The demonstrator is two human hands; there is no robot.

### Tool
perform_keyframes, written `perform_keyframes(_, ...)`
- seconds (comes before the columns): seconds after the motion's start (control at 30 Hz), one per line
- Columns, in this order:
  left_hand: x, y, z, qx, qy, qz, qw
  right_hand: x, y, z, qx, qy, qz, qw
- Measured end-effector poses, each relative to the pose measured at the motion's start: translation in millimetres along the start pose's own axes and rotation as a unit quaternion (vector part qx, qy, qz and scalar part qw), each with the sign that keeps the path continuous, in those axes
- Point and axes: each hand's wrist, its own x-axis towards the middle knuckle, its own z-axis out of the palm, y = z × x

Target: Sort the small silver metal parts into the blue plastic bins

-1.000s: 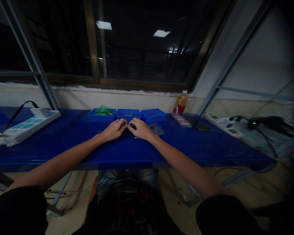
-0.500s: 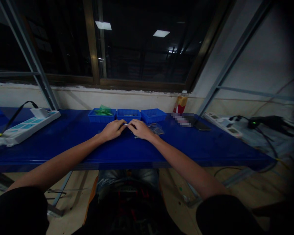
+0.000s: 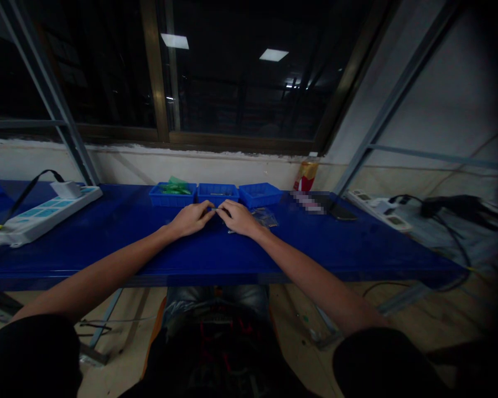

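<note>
Above the blue table (image 3: 207, 254), my left hand (image 3: 191, 219) and my right hand (image 3: 237, 218) meet with their fingertips almost touching. Both are closed in a pinch on a small, thin light-coloured piece (image 3: 214, 209) that bridges the gap between them. Its kind is too small to make out. Just right of my right hand lies a clear plastic bag (image 3: 266, 217) with small contents. A small metallic bit (image 3: 231, 231) rests on the table under my right hand, partly hidden.
Behind my hands stand a blue bin with green packets (image 3: 174, 193), a middle blue bin (image 3: 218, 193) with small parts and a right blue bin (image 3: 260, 194). Power strips (image 3: 45, 215) lie at left and right. A bottle (image 3: 306, 176) and a dark phone (image 3: 342, 212) are at back right.
Both hands stay nearly in place, still pinching the small piece. It looked whiter and brighter before and shows darker now, as if slightly turned.
</note>
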Motion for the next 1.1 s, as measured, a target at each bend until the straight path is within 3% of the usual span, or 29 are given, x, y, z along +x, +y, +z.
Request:
perform_keyframes(0.27,-1.6,3.4,-0.7,-0.001,0.011,0.018,1.000,0.9,0.7,1.9,-0.001,-0.025,0.002,1.000)
perform_keyframes(0.53,0.5,3.5,-2.2,0.025,-0.029,-0.003,0.999,-2.6,-0.5,-0.3,0.039,-0.023,0.008,0.999)
perform_keyframes(1.1,-0.8,4.8,-2.3,0.002,-0.036,0.004,0.999,1.7,0.7,2.0,-0.032,-0.053,0.024,0.998)
